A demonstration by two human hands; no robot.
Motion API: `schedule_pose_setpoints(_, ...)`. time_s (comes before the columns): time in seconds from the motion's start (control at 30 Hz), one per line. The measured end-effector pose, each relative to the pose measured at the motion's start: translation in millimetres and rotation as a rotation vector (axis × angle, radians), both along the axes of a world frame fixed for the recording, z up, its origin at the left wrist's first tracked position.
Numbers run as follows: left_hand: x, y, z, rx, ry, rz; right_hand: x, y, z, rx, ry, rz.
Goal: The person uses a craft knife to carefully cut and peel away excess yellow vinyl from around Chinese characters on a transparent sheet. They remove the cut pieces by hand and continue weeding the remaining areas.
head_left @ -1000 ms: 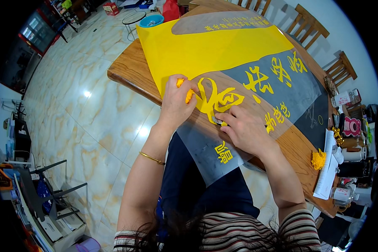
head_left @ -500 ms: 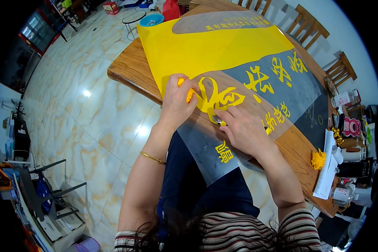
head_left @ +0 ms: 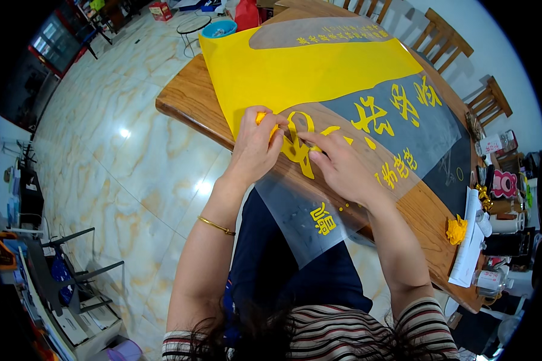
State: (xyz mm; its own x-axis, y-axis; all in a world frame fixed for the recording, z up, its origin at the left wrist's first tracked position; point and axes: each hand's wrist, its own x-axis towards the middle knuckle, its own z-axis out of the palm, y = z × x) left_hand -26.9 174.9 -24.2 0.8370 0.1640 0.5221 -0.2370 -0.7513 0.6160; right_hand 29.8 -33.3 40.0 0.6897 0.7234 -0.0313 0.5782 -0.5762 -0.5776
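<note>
A long sheet (head_left: 313,69) lies over the table, solid yellow across its far part. Nearer me it turns into clear film (head_left: 277,210) with yellow cut lettering (head_left: 373,117), and its near end hangs over the table edge above my lap. My left hand (head_left: 254,141) is closed around a crumpled yellow scrap (head_left: 274,129) beside the large yellow character (head_left: 301,159). Right next to it, my right hand (head_left: 340,165) pinches with thumb and forefinger over the same character. A small yellow bit shows at those fingertips; whatever else they hold is hidden.
The brown wooden table (head_left: 183,99) runs off to the upper right, with wooden chairs (head_left: 442,39) behind it. Another yellow crumpled scrap (head_left: 456,230), white paper (head_left: 468,240) and a plastic bottle (head_left: 491,280) crowd its right end. A blue basin (head_left: 218,28) stands beyond its far left corner.
My right hand has moved up and left across the large character, closer to my left hand. My left hand still grips the scrap, almost in place. The film's hanging end has shifted slightly.
</note>
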Motion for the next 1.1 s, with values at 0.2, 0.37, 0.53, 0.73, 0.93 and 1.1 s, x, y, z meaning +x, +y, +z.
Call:
schedule_pose_setpoints(0.2, 0.6, -2.2, 2.6, -0.1, 0.056, -0.012, 2.8, 35.9, -4.5, -0.194, -0.112, 0.086)
schedule_pose_setpoints(0.37, -2.1, 3.8, 3.6, -0.106, 0.08, -0.036, 14.9, 22.8, -4.1, -0.192, -0.07, 0.119)
schedule_pose_setpoints(0.53, -9.1, 4.6, 17.9, 0.16, 0.172, 0.0, 22.9, 16.3, -19.4, -0.143, -0.08, 0.025)
schedule_pose_setpoints(0.73, -14.7, 7.1, 41.9, 0.534, 0.279, 0.08, 16.7, 18.1, -13.7, -0.173, -0.096, -0.005)
schedule_pose_setpoints(0.93, -36.3, 50.2, 28.6, 0.468, 0.105, 0.151, 15.2, 20.1, -6.4, -0.18, -0.066, 0.014)
schedule_pose_setpoints(1.1, -24.0, 21.8, 45.9, 0.554, 0.036, -0.033, 15.8, 17.8, -11.0, -0.164, -0.092, 0.011)
